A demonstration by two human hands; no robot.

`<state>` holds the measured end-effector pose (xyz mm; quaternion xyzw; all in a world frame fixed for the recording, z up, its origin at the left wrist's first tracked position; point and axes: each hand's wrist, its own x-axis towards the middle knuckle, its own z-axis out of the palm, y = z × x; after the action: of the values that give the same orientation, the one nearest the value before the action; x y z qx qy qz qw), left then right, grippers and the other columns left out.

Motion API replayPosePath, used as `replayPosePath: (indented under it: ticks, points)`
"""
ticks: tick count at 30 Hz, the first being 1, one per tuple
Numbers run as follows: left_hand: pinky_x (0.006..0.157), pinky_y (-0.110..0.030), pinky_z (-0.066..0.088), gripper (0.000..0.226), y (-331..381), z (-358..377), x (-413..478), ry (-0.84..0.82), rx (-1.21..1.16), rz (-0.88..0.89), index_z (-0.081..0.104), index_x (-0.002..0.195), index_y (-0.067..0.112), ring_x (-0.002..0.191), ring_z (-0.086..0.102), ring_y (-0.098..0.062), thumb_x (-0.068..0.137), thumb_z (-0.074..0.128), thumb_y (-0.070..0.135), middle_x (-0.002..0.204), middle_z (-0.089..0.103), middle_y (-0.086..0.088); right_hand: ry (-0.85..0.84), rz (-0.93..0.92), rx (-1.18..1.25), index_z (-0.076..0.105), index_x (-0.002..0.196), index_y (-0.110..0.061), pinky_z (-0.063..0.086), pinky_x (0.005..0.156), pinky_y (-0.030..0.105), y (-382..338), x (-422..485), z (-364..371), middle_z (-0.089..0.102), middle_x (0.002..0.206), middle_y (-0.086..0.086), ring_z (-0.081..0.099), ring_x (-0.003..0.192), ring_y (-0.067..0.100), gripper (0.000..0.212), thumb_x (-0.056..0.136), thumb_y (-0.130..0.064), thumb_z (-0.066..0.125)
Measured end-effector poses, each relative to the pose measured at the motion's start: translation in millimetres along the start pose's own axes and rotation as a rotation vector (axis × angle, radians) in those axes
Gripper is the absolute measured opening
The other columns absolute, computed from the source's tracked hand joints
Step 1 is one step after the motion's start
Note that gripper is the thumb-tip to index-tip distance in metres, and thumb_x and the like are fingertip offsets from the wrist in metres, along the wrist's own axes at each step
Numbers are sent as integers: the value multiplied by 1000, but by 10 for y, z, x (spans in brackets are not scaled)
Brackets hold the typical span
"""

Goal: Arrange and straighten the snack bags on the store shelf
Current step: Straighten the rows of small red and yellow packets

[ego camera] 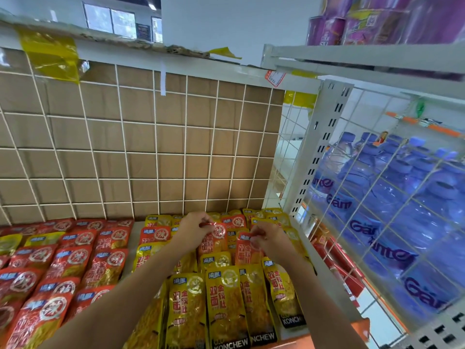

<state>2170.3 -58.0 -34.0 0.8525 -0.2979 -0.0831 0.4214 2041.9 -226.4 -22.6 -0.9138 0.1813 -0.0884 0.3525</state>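
Observation:
Red and yellow snack bags lie in rows on the shelf. My left hand (193, 229) pinches the top edge of a red bag (216, 239) among the yellow bags at the back right. My right hand (268, 238) pinches the top of a second red bag (245, 250) just to the right of the first. In front of both hands lie yellow bags (226, 303) in overlapping rows. A block of red bags (70, 263) fills the shelf's left side.
A white wire grid backed by cardboard (141, 147) closes the rear. A wire side panel (377, 197) on the right fences off blue water bottles (407, 187). An upper shelf (364, 59) carries purple packs. A bare strip of shelf (130, 250) separates the two bag blocks.

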Motion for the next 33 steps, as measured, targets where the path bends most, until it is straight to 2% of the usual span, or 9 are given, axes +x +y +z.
replayPosePath:
  ticks: [3, 6, 11, 13, 17, 22, 26, 29, 33]
  points:
    - [79, -31, 51, 5, 67, -38, 30, 69, -90, -16, 66, 89, 10, 87, 60, -17, 85, 65, 11, 90, 66, -3, 76, -35, 68, 54, 73, -22, 42, 56, 19, -52, 51, -49, 58, 71, -9, 53, 64, 3, 23, 85, -2, 59]
    - [74, -28, 52, 7, 126, -94, 52, 140, -195, -31, 64, 86, 17, 83, 60, -15, 85, 64, 10, 83, 63, 4, 135, -85, 169, 54, 73, -20, 43, 58, 22, -109, 124, -116, 58, 69, -4, 53, 62, 6, 24, 86, 1, 57]
    - [79, -32, 52, 9, 181, -203, 101, 238, -297, 12, 66, 89, 14, 84, 62, -16, 86, 62, 7, 86, 65, 1, 212, -138, 220, 58, 82, -12, 43, 58, 21, -182, 232, -238, 57, 71, -5, 53, 65, 8, 15, 86, 2, 55]
    - [75, -28, 51, 8, 209, -272, 98, 274, -288, 67, 65, 88, 14, 81, 60, -12, 87, 61, 8, 85, 64, 2, 244, -192, 219, 58, 82, -10, 43, 62, 19, -225, 229, -300, 58, 73, -5, 54, 70, 9, 15, 85, 4, 56]
    - [70, -24, 50, 9, 247, -472, 67, 333, -298, 147, 64, 87, 16, 79, 59, -7, 88, 60, 8, 84, 63, 5, 338, -272, 179, 56, 78, -20, 42, 62, 16, -310, 139, -449, 59, 74, -11, 56, 72, 7, 21, 86, 0, 57]
    - [62, -4, 42, 26, 288, -713, -107, 340, -263, 219, 58, 79, 30, 76, 57, -2, 87, 60, 6, 82, 62, 13, 453, -323, 224, 50, 79, -31, 44, 60, 30, -367, -107, -434, 59, 70, -6, 55, 66, 9, 25, 90, -9, 52]
    - [66, -12, 43, 27, 249, -840, -332, 277, -184, 240, 59, 79, 32, 76, 59, -2, 87, 60, 6, 81, 65, 12, 433, -342, 321, 52, 77, -36, 44, 58, 28, -406, -265, -319, 60, 70, -8, 55, 65, 7, 24, 87, -14, 52]
    - [66, -8, 43, 25, 205, -948, -549, 306, -182, 244, 59, 79, 33, 75, 60, 3, 85, 62, 8, 77, 66, 15, 409, -336, 378, 54, 76, -31, 45, 58, 25, -432, -339, -239, 61, 71, -7, 56, 64, 9, 15, 83, -19, 50]
    - [67, -13, 47, 17, 37, -1123, -852, 378, -137, 223, 62, 79, 30, 75, 61, 2, 84, 66, 14, 83, 66, 20, 349, -334, 410, 60, 79, -26, 46, 59, 33, -480, -410, -133, 60, 69, -4, 56, 63, 10, 20, 88, -8, 57]
